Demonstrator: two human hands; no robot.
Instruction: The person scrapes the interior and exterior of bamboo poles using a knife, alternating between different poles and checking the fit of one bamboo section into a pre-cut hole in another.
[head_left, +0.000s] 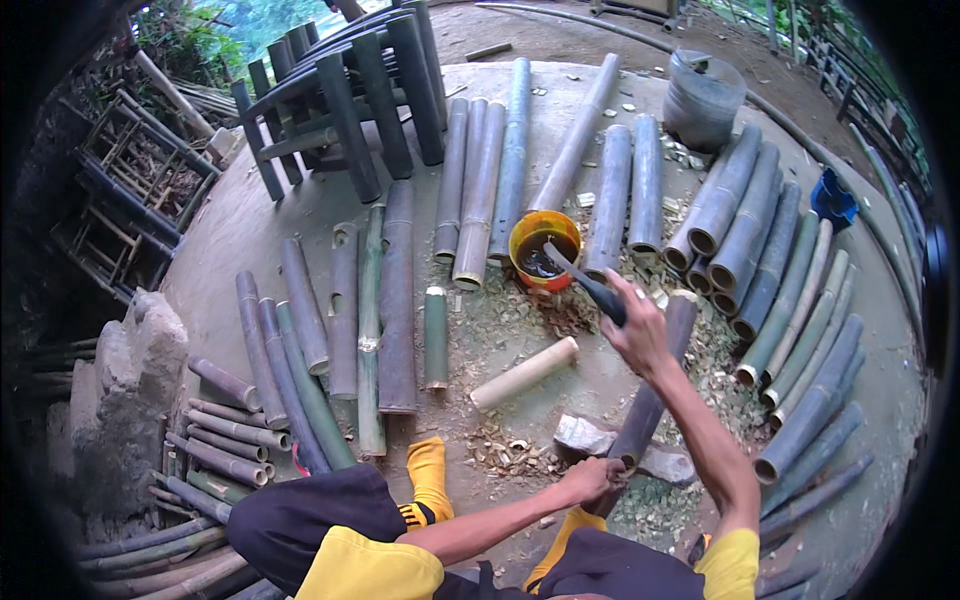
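Observation:
My right hand (pixel 640 330) is closed on the dark handle of a knife (pixel 598 295). The blade slants up and left, its tip over an orange-yellow bucket (pixel 548 285) with dark liquid inside. Below, my left hand (pixel 590 481) grips the near end of a dark bamboo pole (pixel 652 395), which slopes away to the upper right beneath my right forearm. Two pale stones lie by its near end, one stone (pixel 583 435) to the left and another stone (pixel 667 465) to the right. A short peeled bamboo piece (pixel 525 373) lies left of the pole.
Bamboo chips (pixel 510 452) litter the ground. Dark bamboo poles (pixel 750 225) fan out on the right, and more poles (pixel 398 300) lie at the left. A bamboo frame (pixel 350 110) stands at the far left, a grey plastic container (pixel 703 100) and a blue container (pixel 833 200) at the far right.

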